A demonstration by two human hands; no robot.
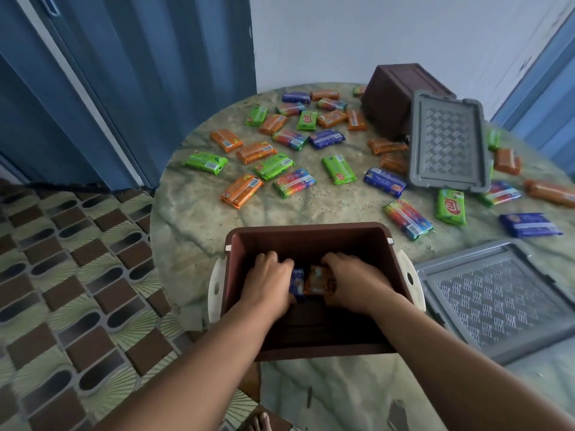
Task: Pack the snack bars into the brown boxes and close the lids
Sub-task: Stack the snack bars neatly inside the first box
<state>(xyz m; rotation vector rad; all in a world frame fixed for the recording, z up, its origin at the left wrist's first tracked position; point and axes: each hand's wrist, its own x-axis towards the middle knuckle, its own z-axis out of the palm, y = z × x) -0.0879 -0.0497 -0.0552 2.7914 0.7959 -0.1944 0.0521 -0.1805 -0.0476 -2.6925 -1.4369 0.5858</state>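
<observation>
- Hands both down inside the near brown box (311, 241): my left hand (267, 281) grasps a blue bar (297, 283), fingers curled over it; my right hand (354, 283) grasps an orange bar (317, 283), fingers curled round its far end.
- Two bars touch side by side on the box floor; I see no others in there, though the hands hide part of the floor.
- Near box sits at the near edge of the round table (193, 219), white side handles (216, 287) flipped out.
- Most snack bars are unpacked, scattered across the far and right parts of the table, e.g. green bar (339, 169), rainbow bar (407, 219).
- Second brown box (392, 98) is far right, tipped on its side, with a grey lid (448, 141) leaning against it.
- Other grey lid (494, 300) lies flat just right of the near box.
- Judging progress: early, both lids off.
- Risks as I see them: near box is close to the table edge, so a push from my forearms could slide it off.
- Bars dropped in loosely could pile crooked and stop the lid from seating.
- Reaching for far bars may knock the leaning lid over or sweep right-side bars off the table.
</observation>
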